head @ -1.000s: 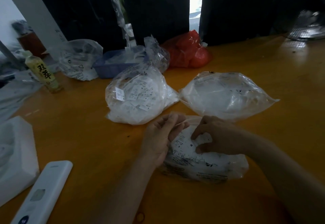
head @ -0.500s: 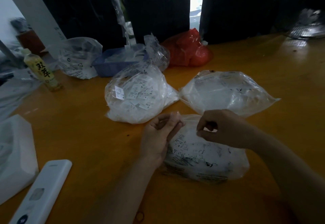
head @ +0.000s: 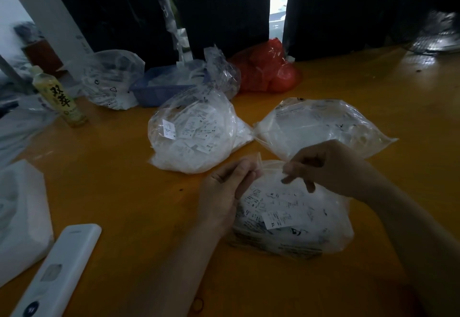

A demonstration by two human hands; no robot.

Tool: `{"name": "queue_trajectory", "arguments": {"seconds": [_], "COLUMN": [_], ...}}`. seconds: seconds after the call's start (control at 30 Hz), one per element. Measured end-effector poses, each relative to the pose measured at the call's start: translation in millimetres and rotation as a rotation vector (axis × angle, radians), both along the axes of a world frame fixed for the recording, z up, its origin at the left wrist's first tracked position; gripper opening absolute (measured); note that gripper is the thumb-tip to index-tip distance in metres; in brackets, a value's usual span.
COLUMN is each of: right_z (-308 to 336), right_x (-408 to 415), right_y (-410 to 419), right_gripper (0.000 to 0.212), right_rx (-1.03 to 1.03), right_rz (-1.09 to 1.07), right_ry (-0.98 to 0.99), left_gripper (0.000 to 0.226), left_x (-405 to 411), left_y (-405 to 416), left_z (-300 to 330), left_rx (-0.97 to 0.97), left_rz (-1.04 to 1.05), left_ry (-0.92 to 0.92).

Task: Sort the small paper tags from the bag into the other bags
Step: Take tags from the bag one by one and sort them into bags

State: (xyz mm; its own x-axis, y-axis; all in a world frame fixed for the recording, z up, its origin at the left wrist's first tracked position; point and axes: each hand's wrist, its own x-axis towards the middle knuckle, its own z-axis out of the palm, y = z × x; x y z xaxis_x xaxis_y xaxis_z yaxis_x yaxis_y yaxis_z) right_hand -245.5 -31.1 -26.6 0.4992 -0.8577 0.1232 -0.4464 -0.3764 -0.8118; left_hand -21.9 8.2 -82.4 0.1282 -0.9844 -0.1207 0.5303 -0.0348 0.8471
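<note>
A clear plastic bag (head: 293, 219) full of small white paper tags lies on the orange table (head: 112, 192) in front of me. My left hand (head: 227, 189) pinches the bag's top edge at its left corner. My right hand (head: 323, 167) hovers just above the bag's mouth with fingers curled; whether it holds a tag or the bag's rim cannot be told. Beyond them lie two more clear bags: a rounded one with tags (head: 194, 134) at centre and a flatter one (head: 321, 127) to its right.
A white remote (head: 57, 274) and a white foam piece (head: 20, 214) lie at the lower left. A drink bottle (head: 59, 97), another clear bag (head: 112, 80), a blue basket (head: 159, 87) and a red bag (head: 266, 70) stand along the back.
My right hand has lifted off the near bag's surface and now hangs above its mouth. My left hand keeps its pinch on the bag's top edge.
</note>
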Motion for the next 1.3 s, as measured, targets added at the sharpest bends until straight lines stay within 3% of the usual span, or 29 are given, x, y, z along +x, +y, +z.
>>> {"name": "queue_trajectory", "arguments": {"seconds": [0.17,0.33,0.53,0.67,1.0,1.2,1.3], "right_z": [-1,-6,-10,-12,-21,-21,-21], "right_x": [5,16,23,26,31,27,26], "right_y": [3,4,7,8,6,4,3], "right_gripper": [0.022,0.043,0.016,0.013,0.014,0.016,0.014], "right_rx": [-0.059,-0.050,-0.062,-0.113,-0.181,-0.272,-0.294], "right_rz": [-0.234,-0.281,-0.279,-0.281,-0.295,-0.289,-0.267], "right_ry": [-0.226,-0.359,-0.466,-0.520,-0.415,-0.256,-0.226], "left_gripper": [0.048,0.038,0.034,0.028,0.022,0.033,0.032], "left_x": [-2,-2,-6,-7,-7,-8,-7], "left_y": [4,7,11,12,11,12,11], "left_z": [1,2,4,2,-2,3,4], "left_rx": [-0.002,-0.018,-0.077,-0.104,-0.090,-0.046,-0.036], "left_rz": [-0.045,-0.102,-0.096,-0.083,-0.078,-0.061,-0.067], "left_ry": [-0.070,-0.121,-0.280,-0.396,-0.400,-0.183,-0.168]}}
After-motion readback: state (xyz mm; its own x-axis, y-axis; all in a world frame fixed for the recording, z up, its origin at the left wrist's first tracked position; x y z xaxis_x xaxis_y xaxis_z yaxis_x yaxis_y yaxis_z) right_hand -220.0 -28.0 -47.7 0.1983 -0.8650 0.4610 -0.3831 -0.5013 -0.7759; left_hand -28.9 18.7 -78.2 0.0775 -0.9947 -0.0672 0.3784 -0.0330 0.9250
